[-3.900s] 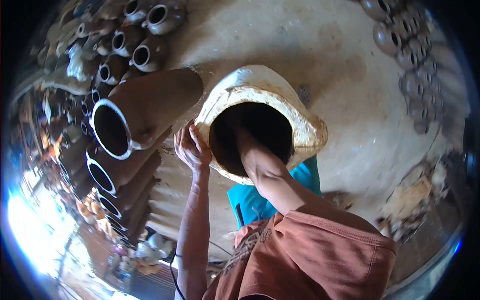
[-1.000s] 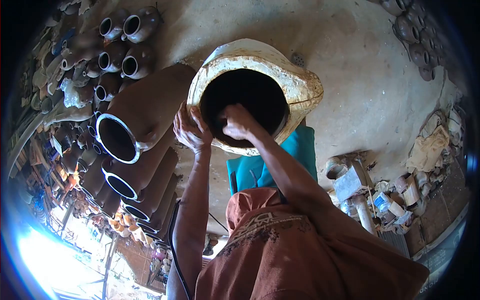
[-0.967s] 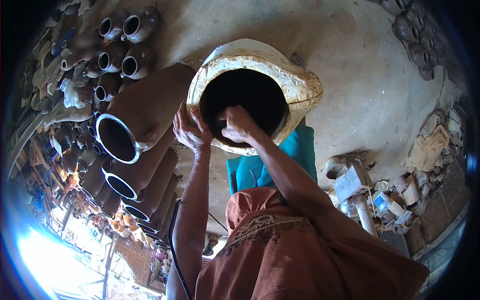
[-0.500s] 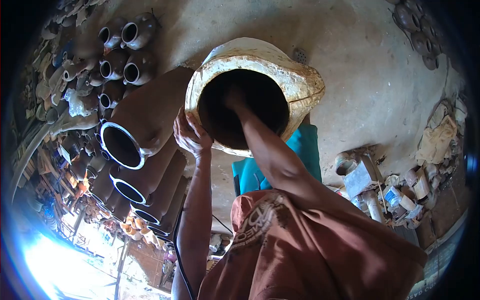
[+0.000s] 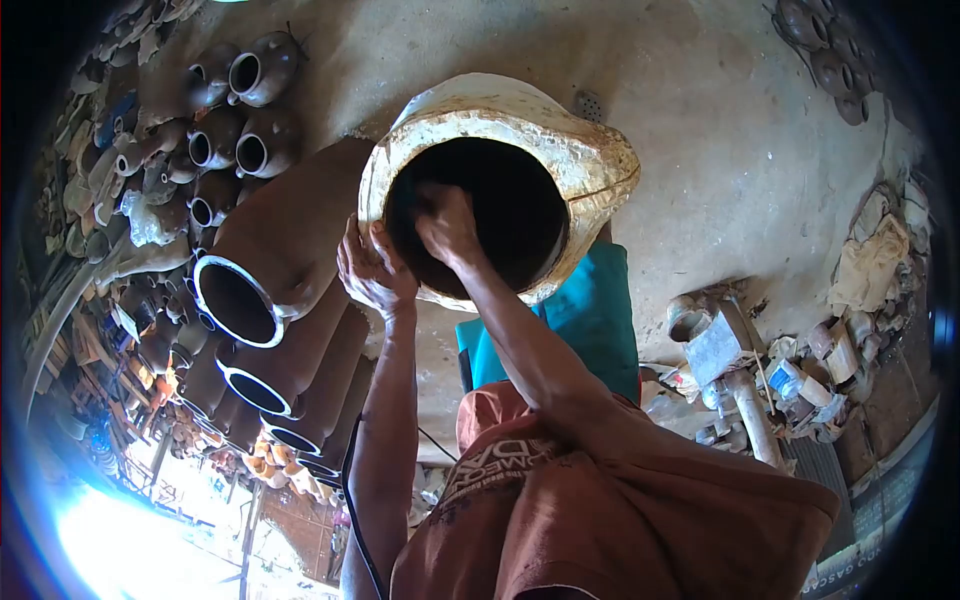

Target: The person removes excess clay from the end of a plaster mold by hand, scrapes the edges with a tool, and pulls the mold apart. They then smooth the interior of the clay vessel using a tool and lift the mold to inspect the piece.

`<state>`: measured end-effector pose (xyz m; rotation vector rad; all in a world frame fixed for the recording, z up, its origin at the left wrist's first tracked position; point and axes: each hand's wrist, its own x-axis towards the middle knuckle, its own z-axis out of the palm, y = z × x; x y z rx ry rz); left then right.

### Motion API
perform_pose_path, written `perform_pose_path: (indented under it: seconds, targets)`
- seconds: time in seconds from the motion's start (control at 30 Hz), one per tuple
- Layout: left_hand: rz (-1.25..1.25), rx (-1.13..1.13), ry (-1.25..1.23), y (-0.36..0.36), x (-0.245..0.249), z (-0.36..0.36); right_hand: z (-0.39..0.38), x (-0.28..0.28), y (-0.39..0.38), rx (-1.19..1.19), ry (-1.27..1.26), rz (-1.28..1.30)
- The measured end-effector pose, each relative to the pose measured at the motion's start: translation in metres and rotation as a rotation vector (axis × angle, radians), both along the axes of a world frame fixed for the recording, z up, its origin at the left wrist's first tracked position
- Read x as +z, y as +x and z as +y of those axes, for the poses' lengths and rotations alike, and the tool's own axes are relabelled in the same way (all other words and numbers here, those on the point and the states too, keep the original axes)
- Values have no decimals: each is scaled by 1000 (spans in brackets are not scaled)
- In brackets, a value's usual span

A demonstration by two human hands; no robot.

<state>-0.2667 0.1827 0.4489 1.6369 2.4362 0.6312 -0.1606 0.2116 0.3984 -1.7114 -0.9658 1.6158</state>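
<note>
A large off-white plaster mold (image 5: 600, 165) faces me with its wide round mouth dark inside; one side of its rim draws out to a seamed point. My left hand (image 5: 378, 268) grips the lower left of the rim, fingers on the outer wall and thumb near the edge. Inside the mouth, close to the left inner wall, is my right hand (image 5: 447, 222) with its fingers curled. Their tips fade into shadow, and what they hold, if anything, cannot be made out. A teal cloth (image 5: 590, 310) lies below the mold, over my lap.
Long brown clay vessels with pale rims (image 5: 240, 300) lie stacked close to my left arm. Behind them sit several round dark pots (image 5: 262, 70). On the right, a rubble pile holds a pale block (image 5: 715, 345) and a tube (image 5: 752, 415). A concrete floor (image 5: 720, 190) stretches beyond the mold.
My right hand has come from deep inside the mold toward its mouth and the left inner wall. My left hand keeps its place on the rim. The whole view has shifted slightly.
</note>
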Motion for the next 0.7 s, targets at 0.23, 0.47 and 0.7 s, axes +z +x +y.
perform_pose_path:
  seconds: [0.23, 0.47, 0.7]
  targets:
    - [-146, -21, 5, -14, -5, -1, -13, 73, 15, 40, 362, 76]
    - [-48, 48, 31, -4, -8, -4, 9, -45, 13, 117, -42, -334]
    - [-89, 40, 43, -7, -11, -4, -15, -103, -35, 525, 22, -328]
